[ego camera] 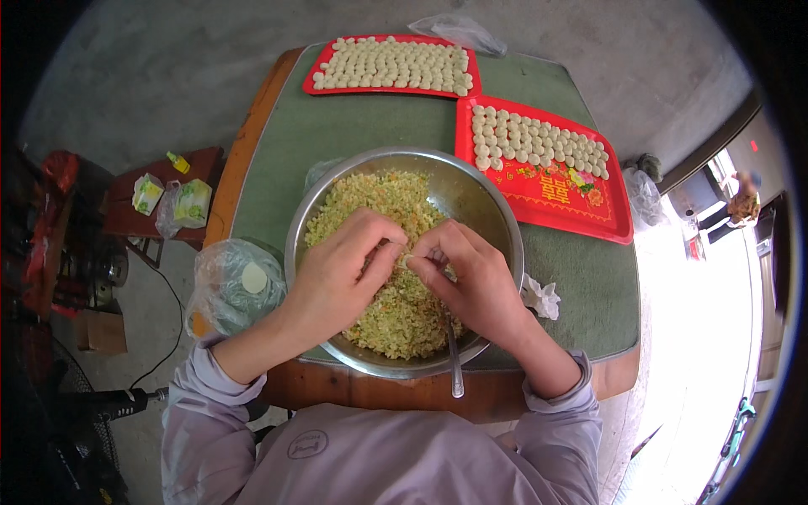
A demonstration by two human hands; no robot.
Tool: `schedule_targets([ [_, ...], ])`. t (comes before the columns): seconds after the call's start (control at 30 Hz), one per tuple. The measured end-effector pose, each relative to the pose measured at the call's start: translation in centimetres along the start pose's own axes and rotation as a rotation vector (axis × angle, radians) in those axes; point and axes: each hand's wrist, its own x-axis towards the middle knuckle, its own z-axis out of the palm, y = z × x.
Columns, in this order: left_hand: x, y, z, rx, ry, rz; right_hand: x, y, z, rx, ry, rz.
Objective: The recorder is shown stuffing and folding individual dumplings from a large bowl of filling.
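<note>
Both hands are over a large stainless steel bowl [514, 252] of finely chopped yellow-green filling with orange bits [404, 328]. My left hand [347, 268] and my right hand [470, 278] meet at the fingertips, pinching a small pale piece of dough [404, 260] between them; the fingers hide most of it. A metal spoon [456, 372] leans in the bowl below my right hand, its handle over the near rim. To the left, a clear plastic bag [218, 284] has a round pale wrapper [254, 278] on it or in it; I cannot tell which.
Two red trays [394, 91] [568, 214] with rows of small dumplings stand at the table's far side. A crumpled tissue [541, 298] lies right of the bowl. At left, a low stool [126, 218] bears packets and a yellow bottle [178, 163]. Another person [743, 202] is far off at right.
</note>
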Motion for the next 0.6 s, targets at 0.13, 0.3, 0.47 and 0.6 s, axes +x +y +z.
schedule_targets([
  [0.13, -0.1, -0.8, -0.3, -0.218, 0.086, -0.201, 0.0, 0.3, 0.2, 0.048, 0.053, 0.053],
  [0.3, -0.7, 0.0, 0.2, -0.112, 0.087, -0.129, 0.0, 0.4, 0.2, 0.056, 0.071, 0.054],
  [0.47, -0.9, -0.5, 0.3, 0.019, 0.095, 0.051, -0.1, 0.5, 0.3, 0.018, 0.097, 0.04],
  [0.6, -0.7, 0.2, 0.7, -0.057, 0.155, -0.008, 0.0, 0.5, 0.4, 0.031, 0.105, 0.043],
])
